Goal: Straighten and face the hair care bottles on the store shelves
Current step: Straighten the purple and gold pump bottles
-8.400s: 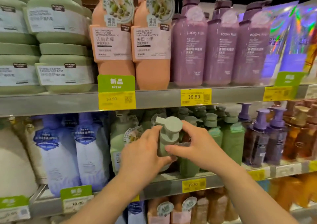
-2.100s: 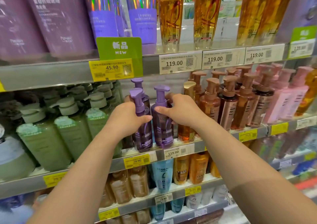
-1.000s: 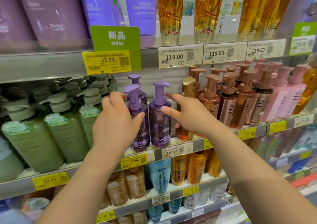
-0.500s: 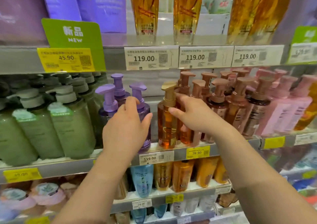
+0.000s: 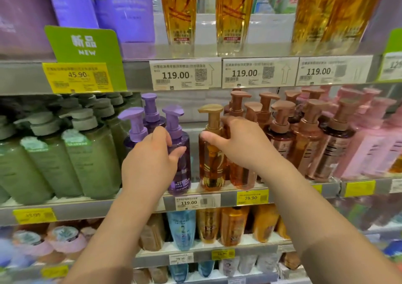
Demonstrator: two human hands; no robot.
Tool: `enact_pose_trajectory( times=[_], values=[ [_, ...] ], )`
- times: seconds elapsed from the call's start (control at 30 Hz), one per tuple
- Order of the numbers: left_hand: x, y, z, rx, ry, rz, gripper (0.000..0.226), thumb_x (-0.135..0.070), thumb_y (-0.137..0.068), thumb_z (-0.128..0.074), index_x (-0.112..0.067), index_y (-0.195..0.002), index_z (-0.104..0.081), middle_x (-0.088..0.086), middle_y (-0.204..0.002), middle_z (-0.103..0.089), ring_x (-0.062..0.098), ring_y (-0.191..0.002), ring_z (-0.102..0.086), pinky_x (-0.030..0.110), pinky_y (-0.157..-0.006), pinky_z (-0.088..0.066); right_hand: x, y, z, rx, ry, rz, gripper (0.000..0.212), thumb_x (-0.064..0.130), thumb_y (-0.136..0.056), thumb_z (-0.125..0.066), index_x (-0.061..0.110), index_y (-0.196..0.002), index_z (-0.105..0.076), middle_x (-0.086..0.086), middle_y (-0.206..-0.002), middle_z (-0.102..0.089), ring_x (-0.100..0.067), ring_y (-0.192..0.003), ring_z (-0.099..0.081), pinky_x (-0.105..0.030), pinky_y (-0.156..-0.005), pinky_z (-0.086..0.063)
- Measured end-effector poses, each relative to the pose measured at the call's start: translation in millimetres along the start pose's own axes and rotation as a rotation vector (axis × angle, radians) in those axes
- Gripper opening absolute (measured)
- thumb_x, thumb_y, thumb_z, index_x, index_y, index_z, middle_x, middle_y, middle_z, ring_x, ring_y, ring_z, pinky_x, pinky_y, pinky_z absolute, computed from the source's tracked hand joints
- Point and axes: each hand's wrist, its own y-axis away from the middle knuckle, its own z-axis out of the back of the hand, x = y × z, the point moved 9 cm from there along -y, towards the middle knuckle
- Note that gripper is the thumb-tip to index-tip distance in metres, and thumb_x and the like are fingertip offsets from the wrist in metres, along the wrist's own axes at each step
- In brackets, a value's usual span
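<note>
On the middle shelf (image 5: 219,193) stand purple pump bottles (image 5: 182,153) and, to their right, an amber pump bottle (image 5: 210,159) with a gold pump head. My left hand (image 5: 152,159) is in front of the purple bottles, fingers curled toward the front right one, thumb beside it. My right hand (image 5: 237,144) wraps around the amber bottle's upper body, thumb on its front. A second amber bottle stands partly hidden behind my right hand.
Green pump bottles (image 5: 91,153) fill the shelf's left side; brown pump bottles (image 5: 304,140) and pink bottles (image 5: 369,149) fill the right. Tall golden oil bottles (image 5: 235,12) and purple pouches (image 5: 128,9) stand on the shelf above. Tubes and bottles line the lower shelves.
My right hand has moved from the purple bottle to the amber bottle and closed on it. My left hand stays at the purple bottles. The view has shifted right.
</note>
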Motion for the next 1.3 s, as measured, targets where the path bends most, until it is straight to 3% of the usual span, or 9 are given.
enact_pose_trajectory(
  times=[0.1,0.27,0.43,0.63,0.73,0.83,0.97,1.17,1.3],
  values=[
    [4,1,-2,0.007,0.030,0.001,0.033,-0.048,-0.086,-0.066,-0.026,-0.087,-0.043,-0.013,-0.064,-0.041,0.022,-0.067,-0.046,0.032,-0.055,-0.033,4,1,-12,0.094,-0.069,0.001,0.037,0.051,-0.093,-0.064,0.022,-0.115,-0.057,0.004,-0.099,-0.067,-0.021,-0.100,-0.067,-0.030,-0.074,-0.045],
    [23,14,8,-0.114,0.151,0.008,0.033,-0.044,-0.083,-0.072,-0.026,-0.096,-0.048,0.001,-0.092,-0.066,0.026,-0.078,-0.063,0.035,-0.062,-0.048,4,3,-13,0.010,-0.046,-0.010,0.047,0.054,-0.087,-0.070,0.022,-0.118,-0.056,0.007,-0.093,-0.060,-0.020,-0.099,-0.062,-0.029,-0.074,-0.040],
    [49,23,37,-0.292,0.184,0.027,0.041,-0.032,-0.081,-0.075,-0.008,-0.108,-0.055,0.012,-0.105,-0.057,0.015,-0.097,-0.045,0.016,-0.071,-0.024,-1,5,-16,-0.018,-0.105,-0.067,0.052,0.059,-0.086,-0.068,0.025,-0.124,-0.057,0.002,-0.110,-0.068,-0.020,-0.093,-0.066,-0.032,-0.079,-0.046],
    [88,18,-3,0.133,0.214,0.346,0.095,-0.067,-0.083,-0.056,-0.009,-0.149,-0.020,0.020,-0.138,-0.050,0.037,-0.122,-0.051,0.042,-0.094,-0.042,0,12,-17,-0.034,-0.139,-0.129,0.062,0.051,-0.081,-0.078,0.022,-0.131,-0.055,0.003,-0.113,-0.067,-0.022,-0.105,-0.066,-0.030,-0.084,-0.048],
    [97,18,-30,0.305,0.259,0.411,0.096,-0.072,-0.082,-0.050,-0.009,-0.147,-0.020,0.019,-0.130,-0.057,0.038,-0.117,-0.054,0.039,-0.087,-0.041,0,17,-15,-0.073,-0.218,-0.162,0.068,0.049,-0.073,-0.085,0.024,-0.130,-0.057,0.006,-0.112,-0.069,-0.022,-0.095,-0.070,-0.035,-0.087,-0.056],
    [103,16,-41,0.346,0.240,0.388,0.081,-0.072,-0.082,-0.051,-0.010,-0.131,-0.032,0.013,-0.115,-0.062,0.036,-0.106,-0.058,0.038,-0.080,-0.044,4,27,-10,-0.141,-0.273,-0.149,0.075,0.043,-0.073,-0.087,0.023,-0.137,-0.055,0.005,-0.125,-0.068,-0.017,-0.115,-0.062,-0.023,-0.086,-0.044],
    [106,14,-44,0.348,0.223,0.346,0.059,-0.069,-0.085,-0.051,-0.019,-0.108,-0.031,0.006,-0.098,-0.058,0.029,-0.091,-0.053,0.038,-0.076,-0.043,1,38,2,-0.239,-0.370,-0.131,0.071,0.042,-0.072,-0.088,0.029,-0.134,-0.056,0.026,-0.099,-0.058,-0.005,-0.102,-0.058,-0.009,-0.073,-0.037],
    [96,12,-43,0.283,0.224,0.273,0.064,-0.068,-0.082,-0.054,-0.014,-0.113,-0.038,0.000,-0.087,-0.058,0.025,-0.082,-0.052,0.035,-0.070,-0.041,-19,42,16,-0.316,-0.546,-0.163,0.073,0.050,-0.059,-0.090,0.036,-0.125,-0.063,0.013,-0.103,-0.074,-0.013,-0.087,-0.069,-0.047,-0.085,-0.060],
    [89,10,-49,0.277,0.207,0.239,0.068,-0.073,-0.079,-0.054,-0.015,-0.110,-0.039,0.000,-0.085,-0.060,0.026,-0.080,-0.056,0.035,-0.066,-0.043,-32,41,23,-0.325,-0.579,-0.173,0.070,0.046,-0.058,-0.092,0.036,-0.122,-0.066,0.010,-0.101,-0.076,-0.010,-0.079,-0.065,-0.046,-0.082,-0.061]
  ],
)
